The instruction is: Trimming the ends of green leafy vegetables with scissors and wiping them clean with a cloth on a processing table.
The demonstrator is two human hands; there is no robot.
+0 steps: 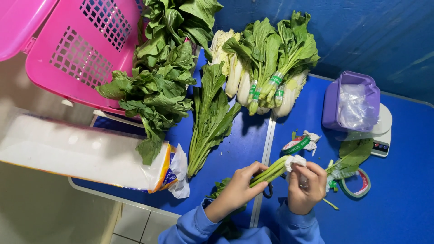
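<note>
Left hand (237,187) grasps leafy bunch (270,171) mid-stalk; right hand (305,187) pinches white tissue (296,161) at cut ends. Likely light, limp, bruisable: hold stems.

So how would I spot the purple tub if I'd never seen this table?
Start at the blue table and go to its far right side, near the blue wall. The purple tub sits on a small white scale, with clear plastic bags inside. It is the only purple thing there, unlike the pink basket opposite.
</note>
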